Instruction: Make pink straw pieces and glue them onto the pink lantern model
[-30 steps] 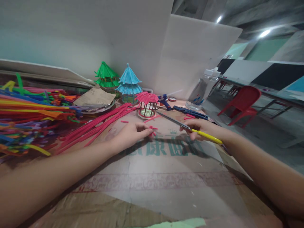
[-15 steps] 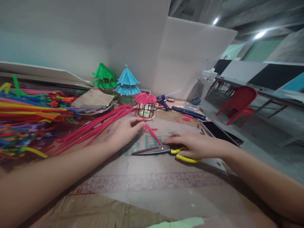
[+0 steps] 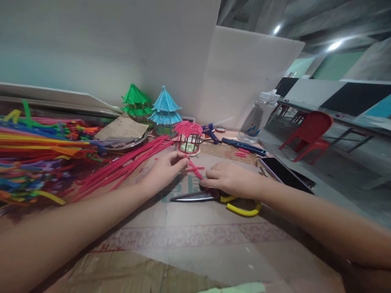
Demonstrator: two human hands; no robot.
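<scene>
My left hand [image 3: 168, 169] pinches the upper end of a pink pipe cleaner [image 3: 194, 167]. My right hand [image 3: 224, 178] has its fingers closed at the lower end of that strip, above the scissors. The scissors [image 3: 195, 197], with yellow handles, lie on the table under my right hand, blades pointing left. A short pink piece [image 3: 199, 168] lies across the strip. Just behind stands a small round pavilion [image 3: 189, 140] with a pink roof and brown posts. Long pink pipe cleaners [image 3: 122, 167] lie left of my left hand.
Green [image 3: 136, 99] and blue [image 3: 165, 108] roofed models stand behind. Colourful pipe cleaners [image 3: 39, 146] fill the left side. A glue gun [image 3: 211, 132], clear bottle [image 3: 255, 118], blue cutter [image 3: 244, 145] and phone [image 3: 285, 175] are behind and right. A red chair [image 3: 308, 134] stands beyond.
My right hand has let go of the scissors' yellow handles and moved left to the lower end of the pink strip. My left hand keeps its pinch.
</scene>
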